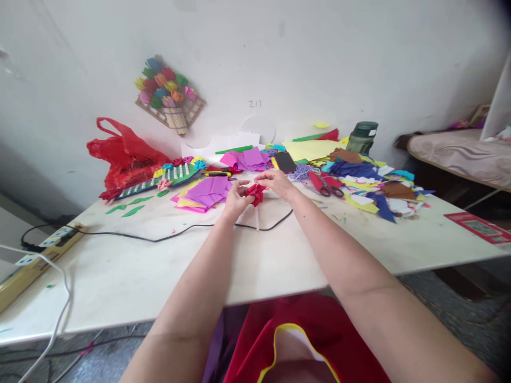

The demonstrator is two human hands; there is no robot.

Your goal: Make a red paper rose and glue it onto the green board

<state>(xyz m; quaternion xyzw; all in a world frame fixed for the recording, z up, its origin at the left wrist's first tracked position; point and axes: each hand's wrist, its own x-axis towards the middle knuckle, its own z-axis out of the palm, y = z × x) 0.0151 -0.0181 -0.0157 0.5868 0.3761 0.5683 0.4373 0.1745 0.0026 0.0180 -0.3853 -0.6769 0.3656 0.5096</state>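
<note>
My left hand [235, 199] and my right hand [277, 183] meet over the middle of the white table [159, 266], both pinching a small crumpled red paper piece [255, 193]. A thin white stick [257, 219] hangs down from the red piece onto the table. A stack of purple and pink paper squares [205, 193] lies just left of my left hand. Red-handled scissors [325, 186] rest to the right of my right hand.
A black cable [159, 238] crosses the table to a power strip [56, 239] at the left edge. A red plastic bag [123, 154], a green-and-white paper craft [159, 181], scattered coloured paper scraps [371, 183], a dark phone [285, 161] and a green bottle [362, 136] line the back. Paper flowers [167, 93] hang on the wall.
</note>
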